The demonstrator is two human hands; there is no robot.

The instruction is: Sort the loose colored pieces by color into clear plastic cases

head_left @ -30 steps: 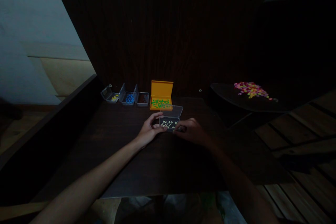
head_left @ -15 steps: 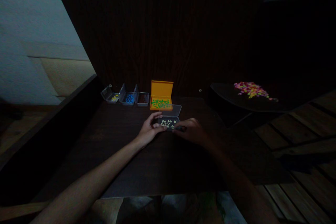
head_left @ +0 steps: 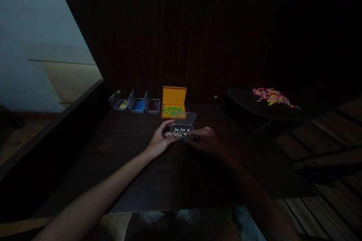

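A small clear plastic box with white beads in it lies open on the dark table, its lid tipped back. My left hand grips the box's left end between thumb and fingers. My right hand is closed on the box's right end, very dark, and its fingertips are hard to make out. Just behind the box stands an open orange box holding green beads.
Three small open clear boxes stand in a row at the back left: yellow beads, blue beads, dark red beads. A heap of mixed coloured beads lies on a dark tray at the right. Wooden slats lie further right.
The clear box and both hands have shifted very slightly away from me, toward the orange box. Nothing else moved.
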